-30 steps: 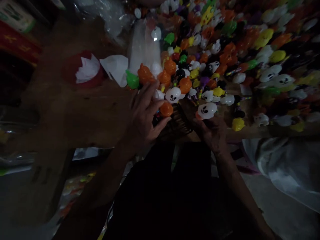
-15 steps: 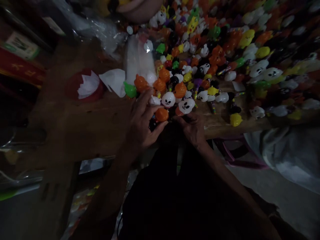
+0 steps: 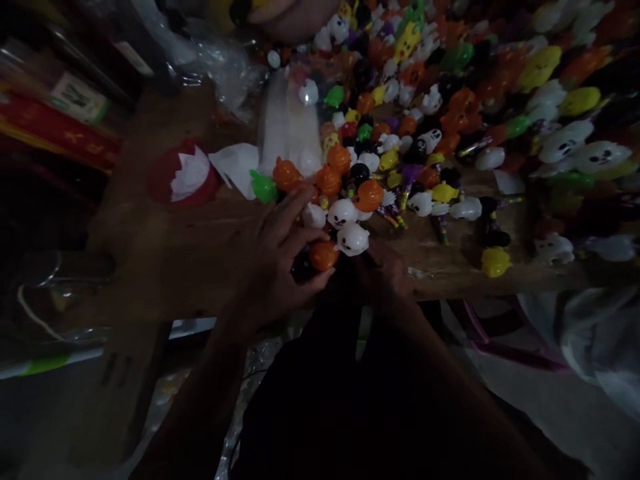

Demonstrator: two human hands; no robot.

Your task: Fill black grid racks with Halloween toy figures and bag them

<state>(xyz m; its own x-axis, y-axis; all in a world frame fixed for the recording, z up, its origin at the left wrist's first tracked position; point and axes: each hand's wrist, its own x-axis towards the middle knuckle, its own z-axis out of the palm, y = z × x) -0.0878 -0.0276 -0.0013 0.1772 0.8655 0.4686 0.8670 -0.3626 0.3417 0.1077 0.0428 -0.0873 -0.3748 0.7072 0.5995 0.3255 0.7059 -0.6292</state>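
Note:
Near the table's front edge, my left hand curls its thumb and index finger around a round orange pumpkin toy. A dark toy, partly hidden, sits inside that same palm. My right hand is closed at the lower side of a white skull-faced toy, which is against the orange one; its fingertips are dark and partly covered. Just beyond are another white skull toy, an orange pumpkin toy and a green toy.
Many small plastic toys are heaped over the table's back and right. A clear plastic bag, white paper and a red bowl lie to the left. A purple stool stands below the edge at right.
The white skull toy at my right hand has come left and nearer to me, up against the orange pumpkin toy. My left hand keeps its grip. The view has shifted slightly.

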